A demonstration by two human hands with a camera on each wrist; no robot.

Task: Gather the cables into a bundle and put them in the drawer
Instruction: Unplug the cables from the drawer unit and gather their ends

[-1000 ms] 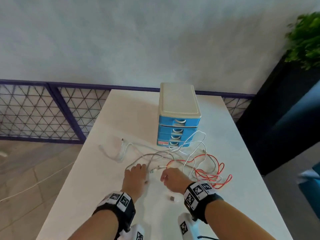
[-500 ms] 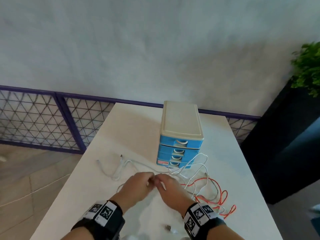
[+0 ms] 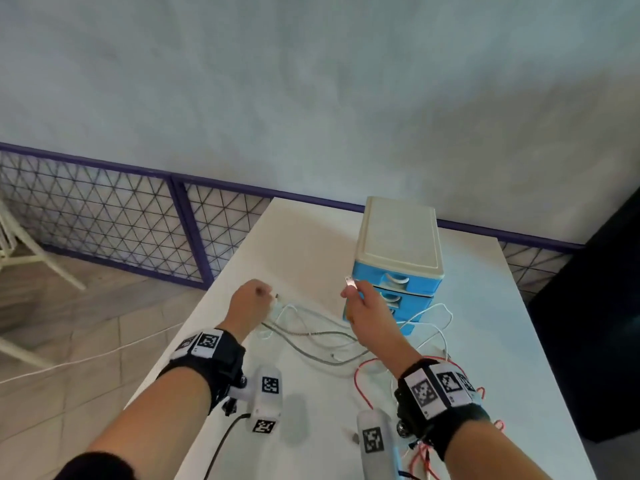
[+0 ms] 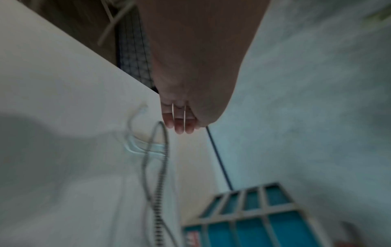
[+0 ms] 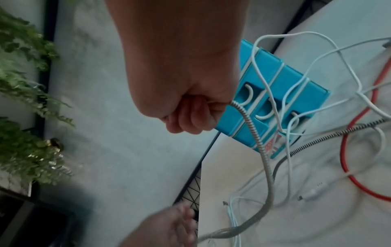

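Above the table [image 3: 311, 237], braided cable [image 5: 249, 123] between both hands, seemingly taut.

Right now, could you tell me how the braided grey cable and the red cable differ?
The braided grey cable is lifted, its end pinched in the right hand and stretched toward the left hand; the red cable lies untouched on the table. Grey looks striped, red plain. Both remain outside the drawers.

A tidy indoor room, perhaps an office: white table [image 3: 311, 237], potted plant [image 5: 25, 100], tiled floor [image 3: 86, 323].
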